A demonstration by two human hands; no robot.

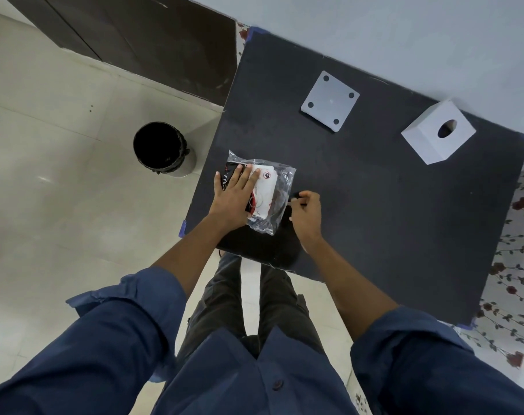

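Observation:
A clear plastic bag (277, 187) with a white, red and black packet inside lies near the front left corner of the black table (374, 205). My left hand (233, 199) rests flat on the bag's left half, fingers straight and spread. My right hand (305, 214) is at the bag's right edge with its fingers curled, pinching a small dark thing (295, 195) that touches the bag. What that dark thing is I cannot make out.
A white square plate with four dark holes (329, 100) lies at the table's back. A white box with a round hole (437, 133) stands at the back right. A black-lined bin (161, 149) stands on the tiled floor left of the table.

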